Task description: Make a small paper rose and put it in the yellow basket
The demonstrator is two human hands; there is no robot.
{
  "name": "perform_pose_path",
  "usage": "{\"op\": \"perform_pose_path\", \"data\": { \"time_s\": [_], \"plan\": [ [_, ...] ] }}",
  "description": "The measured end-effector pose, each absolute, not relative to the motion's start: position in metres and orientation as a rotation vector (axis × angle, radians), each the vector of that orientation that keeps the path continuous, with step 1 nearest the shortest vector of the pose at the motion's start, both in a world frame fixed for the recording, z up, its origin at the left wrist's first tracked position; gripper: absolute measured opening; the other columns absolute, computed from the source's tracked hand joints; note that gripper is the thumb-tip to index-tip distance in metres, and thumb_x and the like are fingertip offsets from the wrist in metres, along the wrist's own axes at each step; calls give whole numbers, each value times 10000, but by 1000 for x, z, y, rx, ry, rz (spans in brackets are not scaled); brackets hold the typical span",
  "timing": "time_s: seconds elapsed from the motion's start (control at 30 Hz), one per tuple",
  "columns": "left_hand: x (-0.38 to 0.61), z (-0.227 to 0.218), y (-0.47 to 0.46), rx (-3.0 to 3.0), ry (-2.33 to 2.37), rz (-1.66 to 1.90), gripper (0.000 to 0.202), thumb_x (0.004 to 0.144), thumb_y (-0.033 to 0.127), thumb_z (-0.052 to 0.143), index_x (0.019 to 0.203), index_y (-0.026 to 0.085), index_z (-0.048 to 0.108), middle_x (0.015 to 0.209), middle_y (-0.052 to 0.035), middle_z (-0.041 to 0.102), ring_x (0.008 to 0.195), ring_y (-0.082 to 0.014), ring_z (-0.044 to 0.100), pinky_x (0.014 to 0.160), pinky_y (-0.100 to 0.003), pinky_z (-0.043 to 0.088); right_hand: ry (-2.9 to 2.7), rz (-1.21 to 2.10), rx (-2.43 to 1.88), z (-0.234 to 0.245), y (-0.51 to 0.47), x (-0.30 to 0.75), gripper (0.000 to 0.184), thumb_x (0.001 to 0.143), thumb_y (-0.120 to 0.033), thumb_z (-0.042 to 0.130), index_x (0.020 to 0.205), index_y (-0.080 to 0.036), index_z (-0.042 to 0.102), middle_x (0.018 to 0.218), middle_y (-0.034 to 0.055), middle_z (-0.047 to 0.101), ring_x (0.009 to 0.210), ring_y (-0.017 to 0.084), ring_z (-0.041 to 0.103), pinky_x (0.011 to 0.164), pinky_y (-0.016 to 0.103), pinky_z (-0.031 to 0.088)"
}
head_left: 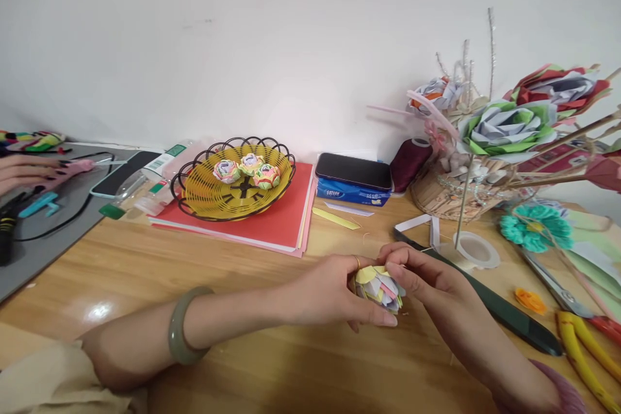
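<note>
Paper flower (pixel 381 289), small and built of layered yellow, lilac, pink and green petals, sits low over the near middle of a wooden table (pixel 242 272), held between both of the person's hands. The left hand (pixel 330 291) comes in from the left, one finger stretched beneath the flower and the others curled against its left side. A pale green bangle (pixel 180 326) circles that wrist. The right hand (pixel 424 278) comes in from the near right, its fingertips pinched narrowly on the flower's upper right petals.

Just right of the hands a long dark green strip (pixel 504 314) lies slanted on the table, with a white tape roll (pixel 478 250) beyond it. Farther back and to the left, a black wire basket (pixel 180 182) with a yellow liner holds three small paper roses (pixel 250 171) and stands on a stack of red paper (pixel 286 220). To its right a black phone (pixel 353 171) rests on a blue tissue pack (pixel 347 193), beside a spool of maroon thread (pixel 410 162).

At the far right a woven basket (pixel 431 197) carries large paper flowers (pixel 507 124) on sticks. A teal paper flower (pixel 536 226), a small orange one (pixel 530 299) and yellow-handled pliers (pixel 582 352) lie near the right edge. At the far left edge another person's hand (pixel 24 171), with dark nails, rests over a grey mat (pixel 48 233).
</note>
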State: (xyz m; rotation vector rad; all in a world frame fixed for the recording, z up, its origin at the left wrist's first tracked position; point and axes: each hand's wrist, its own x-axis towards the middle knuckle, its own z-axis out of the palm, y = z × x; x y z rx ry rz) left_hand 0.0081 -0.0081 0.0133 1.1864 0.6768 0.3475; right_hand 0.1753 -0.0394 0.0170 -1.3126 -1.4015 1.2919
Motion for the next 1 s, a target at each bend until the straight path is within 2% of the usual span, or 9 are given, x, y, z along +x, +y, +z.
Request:
{"op": "perform_pose_path", "data": {
  "time_s": [0.1, 0.27, 0.4, 0.53, 0.7, 0.87, 1.0],
  "plan": [
    [8, 12, -8, 1122, 739, 372, 595, 561, 222, 750, 1074, 183, 450, 779, 21, 523, 571, -59, 493, 461, -187, 452, -1218, 1409, -1322, 16, -40, 173, 230, 740, -424, 624, 694, -201, 589, 716, -16, 530, 672, 139, 493, 620, 251, 400],
    [7, 13, -8, 1142, 740, 366, 520, 560, 252, 747, 985, 181, 456, 770, 16, 526, 588, -68, 492, 444, -171, 432, -960, 1598, -1283, 14, -41, 172, 253, 713, -412, 661, 855, -208, 615, 802, 11, 583, 717, 157, 535, 611, 262, 422],
    [7, 15, -7, 1141, 744, 383, 462, 580, 307, 725, 956, 158, 502, 774, 1, 546, 577, -63, 474, 450, -170, 401, -930, 1358, -1337, 12, -40, 177, 242, 705, -435, 662, 804, -214, 651, 786, 5, 575, 719, 138, 511, 616, 233, 428],
    [7, 16, -8, 1154, 793, 393, 416, 596, 348, 696, 923, 159, 522, 721, 21, 529, 554, -63, 459, 468, -188, 387, -1265, 1092, -1332, 17, -43, 179, 188, 712, -404, 664, 819, -250, 656, 795, 4, 585, 709, 148, 525, 616, 244, 441],
    [6, 14, -10, 1321, 850, 410, 310, 632, 325, 653, 865, 164, 527, 679, 35, 502, 563, -65, 422, 496, -190, 348, -1543, 1029, -1282, 26, -46, 175, 131, 744, -352, 642, 831, -256, 655, 791, 4, 585, 668, 141, 546, 591, 250, 454],
    [5, 20, -12, 1563, 938, 374, 375, 599, 346, 662, 913, 184, 535, 787, 4, 555, 658, -108, 480, 539, -200, 364, -1573, 1026, -1251, 25, -43, 175, 103, 744, -335, 647, 813, -261, 665, 794, 2, 571, 661, 134, 538, 597, 246, 467],
    [5, 25, -14, 1661, 934, 323, 346, 604, 349, 645, 894, 196, 535, 775, 10, 560, 658, -115, 486, 530, -197, 359, -1618, 993, -1264, 24, -43, 175, 127, 747, -369, 637, 758, -250, 682, 769, 19, 561, 668, 154, 537, 588, 265, 472]
  ]
}}
